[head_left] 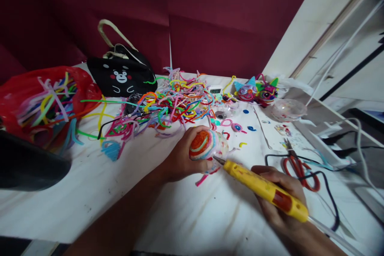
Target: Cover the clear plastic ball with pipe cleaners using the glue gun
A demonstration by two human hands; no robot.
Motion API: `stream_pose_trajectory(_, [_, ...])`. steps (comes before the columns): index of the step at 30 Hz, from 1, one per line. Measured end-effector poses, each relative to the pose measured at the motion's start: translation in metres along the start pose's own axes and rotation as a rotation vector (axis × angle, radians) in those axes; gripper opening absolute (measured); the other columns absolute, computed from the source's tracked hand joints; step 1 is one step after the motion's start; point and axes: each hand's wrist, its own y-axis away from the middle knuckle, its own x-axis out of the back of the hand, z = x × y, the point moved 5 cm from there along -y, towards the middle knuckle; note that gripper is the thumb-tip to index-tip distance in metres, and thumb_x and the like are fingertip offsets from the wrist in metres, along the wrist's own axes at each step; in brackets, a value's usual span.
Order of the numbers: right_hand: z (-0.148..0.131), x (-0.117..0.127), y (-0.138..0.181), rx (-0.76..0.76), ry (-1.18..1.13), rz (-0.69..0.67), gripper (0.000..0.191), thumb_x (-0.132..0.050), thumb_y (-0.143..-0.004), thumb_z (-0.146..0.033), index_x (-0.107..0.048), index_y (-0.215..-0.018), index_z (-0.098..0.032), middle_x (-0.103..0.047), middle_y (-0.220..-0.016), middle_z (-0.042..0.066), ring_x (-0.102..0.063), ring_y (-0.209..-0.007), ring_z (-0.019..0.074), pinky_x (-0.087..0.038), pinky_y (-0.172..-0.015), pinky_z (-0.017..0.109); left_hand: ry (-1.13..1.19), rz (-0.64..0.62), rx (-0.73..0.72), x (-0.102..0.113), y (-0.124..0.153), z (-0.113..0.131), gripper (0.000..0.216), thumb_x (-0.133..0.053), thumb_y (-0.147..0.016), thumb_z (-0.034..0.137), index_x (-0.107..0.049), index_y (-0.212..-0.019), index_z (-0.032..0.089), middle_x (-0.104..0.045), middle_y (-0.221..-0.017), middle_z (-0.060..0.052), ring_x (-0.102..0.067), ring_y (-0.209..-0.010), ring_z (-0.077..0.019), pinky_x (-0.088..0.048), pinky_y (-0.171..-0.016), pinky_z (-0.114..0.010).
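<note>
Ball point(208, 145) cupped by half-curled left fingers point(201, 165); likely light, crushable, best held by sides. Glue gun point(255, 181), at four o'clock, gripped by wrapped right fingers point(276, 175).

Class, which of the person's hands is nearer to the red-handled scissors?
Right. The right hand, holding the yellow glue gun, is just left of the scissors; the left hand, holding the striped round object, is much farther left.
</note>
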Motion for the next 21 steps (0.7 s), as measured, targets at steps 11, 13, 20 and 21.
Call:
stream_pose_trajectory(11, [0.007,0.003,0.005,-0.001,-0.039,0.036,0.03,-0.066,-0.077,-0.019,-0.06,-0.106,-0.025,-0.07,-0.092,0.008,-0.071,-0.074,0.0238,-0.054,-0.052,0.031,-0.032,0.012,-0.025,-0.001,0.001,0.003,0.069,-0.077,-0.06,0.031,-0.051,-0.123,0.019,-0.054,-0.127,-0.01,-0.052,-0.117,-0.0336,-0.046,-0.097,-0.041])
stream_pose_trajectory(13, [0.005,0.002,0.004,0.014,-0.044,0.035,0.031,-0.066,-0.077,-0.019,-0.059,-0.106,-0.025,-0.07,-0.091,0.008,-0.071,-0.075,0.0238,-0.054,-0.053,0.031,-0.026,0.017,-0.022,0.0,0.001,0.003,0.069,-0.077,-0.06,0.03,-0.051,-0.123,0.019,-0.055,-0.125,-0.01,-0.052,-0.118,-0.0342,-0.046,-0.097,-0.042])
stream_pose_trajectory(20, [-0.008,-0.004,-0.003,0.053,-0.052,-0.001,0.025,-0.065,-0.078,-0.022,-0.058,-0.102,-0.026,-0.07,-0.081,0.006,-0.07,-0.065,0.0221,-0.053,-0.049,0.029,-0.026,0.028,0.007,-0.001,0.002,0.001,0.069,-0.077,-0.059,0.029,-0.052,-0.123,0.019,-0.057,-0.119,-0.01,-0.049,-0.122,-0.0354,-0.046,-0.097,-0.043])
stream_pose_trajectory(21, [-0.008,-0.004,-0.003,0.059,-0.045,0.0,0.026,-0.066,-0.078,-0.021,-0.058,-0.102,-0.026,-0.07,-0.08,0.005,-0.07,-0.065,0.0219,-0.053,-0.049,0.029,-0.026,0.029,0.009,-0.001,0.002,0.002,0.069,-0.076,-0.059,0.03,-0.052,-0.123,0.019,-0.057,-0.121,-0.01,-0.049,-0.122,-0.0355,-0.046,-0.097,-0.043])
